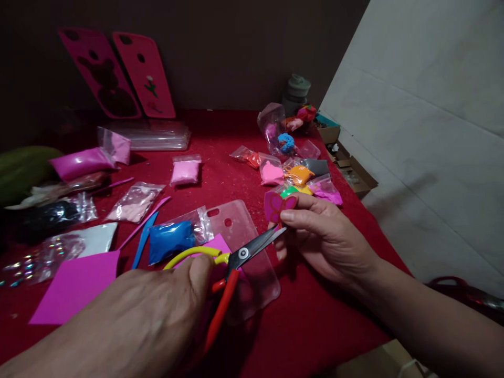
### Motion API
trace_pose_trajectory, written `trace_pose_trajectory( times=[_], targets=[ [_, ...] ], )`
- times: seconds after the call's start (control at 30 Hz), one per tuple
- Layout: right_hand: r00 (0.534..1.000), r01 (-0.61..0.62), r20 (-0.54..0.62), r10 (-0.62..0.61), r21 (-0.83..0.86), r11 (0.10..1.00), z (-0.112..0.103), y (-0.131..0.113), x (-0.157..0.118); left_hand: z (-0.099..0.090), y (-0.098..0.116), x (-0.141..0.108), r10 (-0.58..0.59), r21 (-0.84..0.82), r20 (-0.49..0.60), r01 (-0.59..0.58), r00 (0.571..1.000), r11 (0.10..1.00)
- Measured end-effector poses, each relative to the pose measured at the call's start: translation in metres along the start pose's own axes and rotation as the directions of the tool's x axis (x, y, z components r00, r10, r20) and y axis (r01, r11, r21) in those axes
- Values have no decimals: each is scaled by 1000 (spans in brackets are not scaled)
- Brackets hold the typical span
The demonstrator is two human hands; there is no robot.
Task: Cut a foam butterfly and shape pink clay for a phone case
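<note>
My left hand [157, 299] is closed around the scissors [255, 245], which have one yellow and one red handle. Their dark blades point right, with the tips at the lower edge of a small pink paper cutout [273, 207]. Red outlines like a butterfly or petals are drawn on the cutout. My right hand [326, 231] pinches it between thumb and fingers. Below the blades a translucent phone case [236, 226] lies on the red cloth. A pink paper piece [218, 244] rests on the case, partly hidden by the scissors and my left hand.
A bag of blue clay [171, 240], a blue tool [145, 239] and a pink sheet [79, 286] lie at left. Several colourful clay bags [297, 175] sit behind my right hand. Two decorated phone cases [145, 79] lean at the back. A bottle [297, 92] stands near the wall.
</note>
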State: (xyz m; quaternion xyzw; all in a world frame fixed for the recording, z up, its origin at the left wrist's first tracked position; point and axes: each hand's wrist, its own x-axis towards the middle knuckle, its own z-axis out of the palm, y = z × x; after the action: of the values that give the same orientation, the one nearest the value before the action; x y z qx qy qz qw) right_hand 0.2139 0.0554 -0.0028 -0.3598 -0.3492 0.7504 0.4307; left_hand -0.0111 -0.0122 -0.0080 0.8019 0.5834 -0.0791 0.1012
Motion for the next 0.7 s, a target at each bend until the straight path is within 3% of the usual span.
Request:
trace_pose_trajectory(
  times=[0.1,0.17,0.3,0.37,0.5,0.57,0.67,0.7],
  targets=[
    [1000,-3,-15,4,23,1000,0,0,0,12,-7,-4,-32,171,-3,32,999,985],
    [1000,-6,-16,7,34,999,-2,1,0,11,-7,-6,9,229,3,-10,1000,973],
    [1000,-10,-14,11,30,1000,-4,1,0,15,-6,-3,46,220,148,-79,988,972],
    [1000,-8,-13,9,39,999,-4,2,-1,28,-13,-2,-29,244,70,11,997,970],
    [1000,-11,-10,11,55,998,-4,3,-1,50,-25,-8,20,175,-56,-10,998,984],
    [1000,-10,-11,11,60,998,-4,3,-2,45,-23,-12,40,150,-107,-24,993,988],
    [1000,-15,-17,16,54,998,-3,3,-2,21,-10,-13,86,197,-145,-57,986,979],
    [1000,-20,-22,21,45,999,-3,2,-1,13,-6,-13,83,231,-85,-62,993,971]
  ],
)
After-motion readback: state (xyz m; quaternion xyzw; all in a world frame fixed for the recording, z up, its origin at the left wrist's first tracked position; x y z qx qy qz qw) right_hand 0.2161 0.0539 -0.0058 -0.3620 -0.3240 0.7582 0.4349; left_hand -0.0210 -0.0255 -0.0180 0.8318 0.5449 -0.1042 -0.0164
